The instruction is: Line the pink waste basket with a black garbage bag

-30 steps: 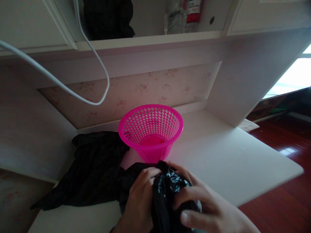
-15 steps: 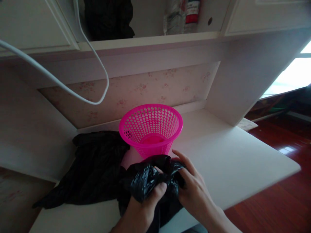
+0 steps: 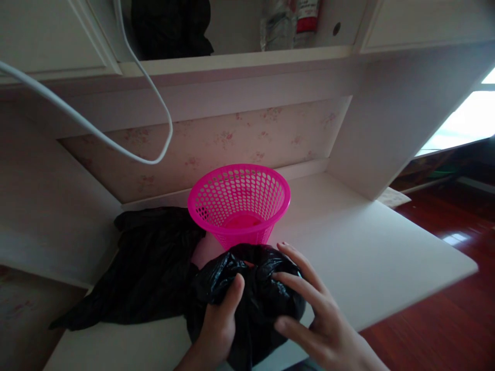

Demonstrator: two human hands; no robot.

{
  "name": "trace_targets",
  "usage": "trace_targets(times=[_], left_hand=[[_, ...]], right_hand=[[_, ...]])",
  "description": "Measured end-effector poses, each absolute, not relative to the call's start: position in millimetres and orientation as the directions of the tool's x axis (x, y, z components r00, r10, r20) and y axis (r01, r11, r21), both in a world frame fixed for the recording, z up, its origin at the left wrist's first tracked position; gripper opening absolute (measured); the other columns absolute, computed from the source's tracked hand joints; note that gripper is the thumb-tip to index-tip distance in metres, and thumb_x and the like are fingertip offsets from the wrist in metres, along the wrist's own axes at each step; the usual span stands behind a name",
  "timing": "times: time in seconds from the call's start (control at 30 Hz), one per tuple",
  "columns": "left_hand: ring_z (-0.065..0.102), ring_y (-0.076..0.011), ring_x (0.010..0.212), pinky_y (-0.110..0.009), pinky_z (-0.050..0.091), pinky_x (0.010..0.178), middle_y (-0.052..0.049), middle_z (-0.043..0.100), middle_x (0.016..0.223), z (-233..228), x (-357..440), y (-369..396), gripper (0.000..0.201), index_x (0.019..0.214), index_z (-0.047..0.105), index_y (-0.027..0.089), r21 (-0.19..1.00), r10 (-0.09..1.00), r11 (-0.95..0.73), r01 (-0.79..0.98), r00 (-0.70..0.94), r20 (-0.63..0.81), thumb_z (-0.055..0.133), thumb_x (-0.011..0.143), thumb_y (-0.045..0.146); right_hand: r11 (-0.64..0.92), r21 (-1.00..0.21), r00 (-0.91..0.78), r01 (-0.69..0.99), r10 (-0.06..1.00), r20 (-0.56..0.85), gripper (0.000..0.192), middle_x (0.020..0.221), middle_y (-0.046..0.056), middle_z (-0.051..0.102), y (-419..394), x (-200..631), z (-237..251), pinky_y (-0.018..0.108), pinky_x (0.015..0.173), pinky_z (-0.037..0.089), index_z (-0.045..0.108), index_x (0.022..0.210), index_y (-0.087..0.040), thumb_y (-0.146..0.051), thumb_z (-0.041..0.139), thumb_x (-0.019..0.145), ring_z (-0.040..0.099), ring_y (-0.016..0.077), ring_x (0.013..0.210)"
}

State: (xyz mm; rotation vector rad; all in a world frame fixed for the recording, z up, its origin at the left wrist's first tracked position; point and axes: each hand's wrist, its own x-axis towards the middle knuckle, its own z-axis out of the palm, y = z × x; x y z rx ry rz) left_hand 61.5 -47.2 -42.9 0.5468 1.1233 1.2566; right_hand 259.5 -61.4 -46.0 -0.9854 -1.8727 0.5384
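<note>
Close in front of me is a shiny black plastic bag (image 3: 266, 314), its mouth bunched at the top with a small gap. My left hand (image 3: 220, 319) grips the left side of its rim, thumb on the near side and the other fingers hidden in or behind the plastic. On the bag's right side lies my right hand (image 3: 317, 304), fingers spread and curved against the plastic. Just beyond the bag stands a pink perforated plastic basket (image 3: 240, 232), upright. A second black bag (image 3: 150, 273) lies crumpled to the left.
Everything rests on a white desktop (image 3: 348, 242) below a shelf (image 3: 240, 59). The shelf holds another black bag (image 3: 170, 28), a clear bottle (image 3: 277, 28) and a red-labelled container (image 3: 307, 20). A white cable (image 3: 88, 123) hangs at the left.
My right hand has loosened from the bunched plastic and its fingers have spread over the bag's right side. My left thumb has shifted left along the rim, and the bag's top has opened out.
</note>
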Motion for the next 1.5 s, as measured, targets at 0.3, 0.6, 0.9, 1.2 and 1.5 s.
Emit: trace_targets(times=[0.3,0.6,0.9,1.2,1.5], left_hand=[[0.072,-0.0338,0.112,-0.043,0.055,0.103,-0.012,0.080,0.108,-26.9,59.9,-47.4,0.072,0.103,0.081,0.019,0.996,0.960,0.077,0.044,-0.272,-0.063,0.066,0.077,0.085],[0.075,-0.0353,0.097,-0.042,0.060,0.088,-0.011,0.080,0.090,-39.5,33.7,-39.0,0.081,0.098,0.082,0.014,0.968,0.888,0.229,-0.099,-0.387,-0.250,0.079,0.061,0.085],[0.076,-0.0345,0.094,-0.040,0.064,0.079,-0.012,0.081,0.094,-28.2,44.6,-40.8,0.072,0.098,0.081,0.015,0.958,0.910,0.179,-0.223,-0.334,-0.247,0.082,0.064,0.079],[0.073,-0.0239,0.089,-0.028,0.059,0.078,-0.007,0.079,0.096,-18.0,50.1,-50.9,0.063,0.100,0.077,0.019,0.976,0.914,0.120,-0.179,-0.365,-0.179,0.079,0.072,0.076],[0.068,-0.0198,0.076,-0.025,0.056,0.068,-0.004,0.073,0.086,-12.6,49.7,-56.5,0.058,0.095,0.073,0.021,0.989,0.938,0.056,-0.138,-0.331,-0.099,0.076,0.076,0.076]], right_hand=[[0.649,-0.652,-0.007,0.393,0.711,0.703,0.015,0.110,0.005,0.061,-50.1,258.4,-50.1,0.023,0.094,0.055,0.059,0.110,-0.026,-0.015,0.050,0.105,0.062,0.0140,0.109],[0.546,-0.738,-0.135,0.397,0.830,0.541,0.012,0.093,0.000,0.060,-50.9,269.2,-40.4,0.022,0.073,0.053,0.057,0.110,-0.028,-0.019,0.059,0.103,0.059,0.0128,0.085],[0.833,-0.384,-0.404,0.399,0.536,0.742,0.042,0.131,0.008,0.050,-58.9,264.1,-41.0,0.049,0.118,0.042,0.054,0.099,-0.021,0.014,0.042,0.078,0.046,0.0247,0.133],[0.662,-0.368,-0.314,0.653,0.679,0.664,0.041,0.152,0.016,0.051,-50.7,239.1,-43.3,0.055,0.104,0.057,0.068,0.112,-0.020,0.005,0.048,0.086,0.049,0.0295,0.138],[0.541,-0.434,-0.249,0.720,0.785,0.567,0.024,0.161,0.022,0.046,-52.9,227.0,-50.8,0.067,0.110,0.054,0.072,0.085,-0.015,-0.003,0.051,0.089,0.051,0.0404,0.144]])
